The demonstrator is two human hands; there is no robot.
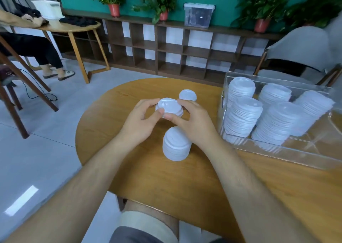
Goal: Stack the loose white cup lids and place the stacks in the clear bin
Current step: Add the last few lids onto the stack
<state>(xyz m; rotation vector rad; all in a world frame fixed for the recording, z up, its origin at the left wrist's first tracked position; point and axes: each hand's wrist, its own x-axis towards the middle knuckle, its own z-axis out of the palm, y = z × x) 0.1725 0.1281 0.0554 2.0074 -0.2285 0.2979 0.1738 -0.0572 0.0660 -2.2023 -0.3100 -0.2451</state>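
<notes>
White lids point(169, 107) are being pinched between left hand point(140, 121) and right hand point(193, 121), which ought to be squaring them level before nesting them on the stack point(176, 145)

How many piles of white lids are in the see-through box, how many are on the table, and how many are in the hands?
bin piles, inside the clear bin: 5
table piles, standing on the table: 2
held pile, gripped by the left hand and right hand: 1
Total: 8
</notes>
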